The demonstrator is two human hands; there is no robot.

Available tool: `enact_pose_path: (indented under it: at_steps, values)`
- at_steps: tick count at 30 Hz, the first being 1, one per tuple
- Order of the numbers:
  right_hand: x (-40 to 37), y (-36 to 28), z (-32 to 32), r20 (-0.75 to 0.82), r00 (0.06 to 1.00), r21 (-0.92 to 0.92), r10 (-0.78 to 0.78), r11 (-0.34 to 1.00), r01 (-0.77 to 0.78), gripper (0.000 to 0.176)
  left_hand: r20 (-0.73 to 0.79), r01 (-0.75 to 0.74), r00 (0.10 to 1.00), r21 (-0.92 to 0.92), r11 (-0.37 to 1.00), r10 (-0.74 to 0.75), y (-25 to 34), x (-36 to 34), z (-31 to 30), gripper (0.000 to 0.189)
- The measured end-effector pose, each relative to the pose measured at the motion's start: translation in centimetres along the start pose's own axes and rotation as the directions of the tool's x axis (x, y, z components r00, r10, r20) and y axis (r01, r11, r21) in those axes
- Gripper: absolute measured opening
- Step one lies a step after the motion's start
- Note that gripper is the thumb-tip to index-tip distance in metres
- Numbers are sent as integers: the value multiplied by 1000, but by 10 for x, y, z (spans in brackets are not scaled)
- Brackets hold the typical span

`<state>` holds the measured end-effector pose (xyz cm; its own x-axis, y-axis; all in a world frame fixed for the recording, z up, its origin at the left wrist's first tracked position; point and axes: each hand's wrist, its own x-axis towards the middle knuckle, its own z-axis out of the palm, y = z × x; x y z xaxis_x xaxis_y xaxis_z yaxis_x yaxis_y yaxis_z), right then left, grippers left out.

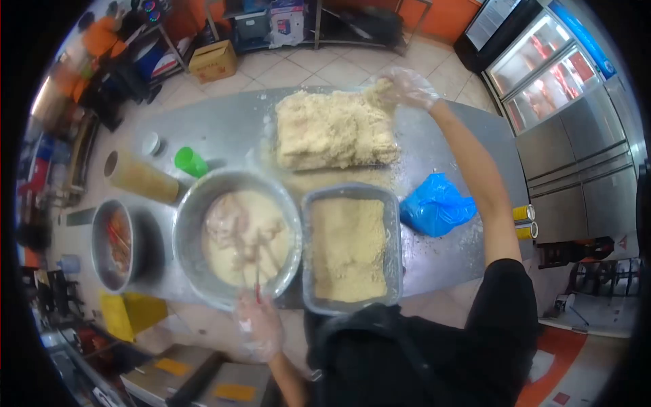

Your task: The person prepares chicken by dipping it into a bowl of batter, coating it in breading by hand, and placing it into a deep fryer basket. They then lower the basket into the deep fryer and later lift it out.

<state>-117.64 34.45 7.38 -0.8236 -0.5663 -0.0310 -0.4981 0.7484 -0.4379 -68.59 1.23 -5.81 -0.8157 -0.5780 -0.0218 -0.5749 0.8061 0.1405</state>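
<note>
My left hand (259,329), in a clear plastic glove, is closed round the red-ended handle of metal tongs (257,271) at the near rim of a large metal bowl (183,261). The tongs reach into pale batter (220,261), where pieces of raw meat (234,220) lie partly sunk. My right hand (410,89), also gloved, is at the far right corner of a big heap of crumb-coated pieces (332,129). Its fingers close on a breaded piece (384,85) there; the fingertips are blurred. A grey tub (395,271) of breadcrumbs (349,247) stands between me and the heap.
A blue plastic bag (437,205) stands right of the tub. To the left are a green cup (190,162), a tan cylinder (139,176), a small white container (152,144) and a metal bowl with reddish contents (119,244). People (108,51) stand beyond the metal table (468,142).
</note>
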Motion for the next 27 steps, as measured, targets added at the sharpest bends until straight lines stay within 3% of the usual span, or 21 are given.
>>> enact_pose_path:
  at_steps: [2, 4, 6, 8, 12, 14, 15, 17, 19, 20, 21, 22, 23, 24, 25, 26, 27]
  values:
    - [30, 33, 21, -151, 979, -215, -140, 971, 106, 44, 66, 100, 993, -22, 995, -99, 13, 6, -11, 58]
    - [40, 33, 60, -135, 988, -484, 70, 866, -128, 38, 110, 142, 985, -91, 986, -132, 27, 14, -25, 58]
    - [18, 20, 100, -162, 981, -474, 110, 863, -175, 30, 153, 195, 973, -156, 968, -171, 41, 21, -36, 59]
    - [8, 39, 150, -220, 958, -191, 186, 954, -229, 39, 219, 310, 937, -168, 936, -271, 52, 27, -46, 60]
    - [9, 37, 135, -106, 947, -196, 303, 928, -318, 35, 274, 359, 905, -85, 930, -325, 54, 33, -50, 61]
    - [25, 58, 129, 9, 979, -353, 205, 916, -189, 35, 241, 187, 949, 80, 979, -201, 48, 31, -45, 62]
    - [31, 77, 140, 8, 981, -350, 193, 920, -178, 35, 233, 197, 949, 81, 977, -210, 48, 32, -45, 62]
    - [43, 123, 171, -196, 980, -458, -45, 887, -51, 38, 255, 169, 948, 110, 979, -192, 48, 37, -46, 58]
    - [42, 121, 175, -170, 985, -731, 20, 668, -140, 46, 246, 155, 953, 106, 982, -177, 38, 37, -32, 57]
    - [77, 208, 217, -62, 997, -741, -54, 672, -10, 51, 243, 140, 957, 100, 985, -161, 28, 36, -21, 55]
    - [65, 177, 195, -47, 996, -691, -81, 722, 26, 49, 254, 131, 954, 131, 983, -161, 22, 34, -9, 49]
    - [64, 136, 176, -20, 987, -560, 162, 816, -145, 50, 265, 128, 949, 166, 978, -169, 13, 34, 6, 43]
    - [67, 165, 200, -198, 973, -623, -115, 781, -34, 50, -43, -82, 989, 649, 756, 144, -13, 28, 44, 30]
    - [77, 166, 207, -376, 853, -664, -362, 747, 24, 50, -75, -66, 848, 967, 245, 525, -21, 25, 49, 21]
    - [72, 178, 205, -265, 908, -756, -325, 655, 14, 46, -103, -15, 876, 971, 241, 472, -23, 22, 59, 21]
    - [70, 154, 186, -222, 969, -555, -111, 831, -32, 44, -120, -3, 988, 621, 784, 100, -3, 33, 41, 19]
    - [66, 161, 192, -223, 946, -663, -235, 748, 29, 41, 79, 198, 977, 23, 980, -199, 8, 41, 27, 18]
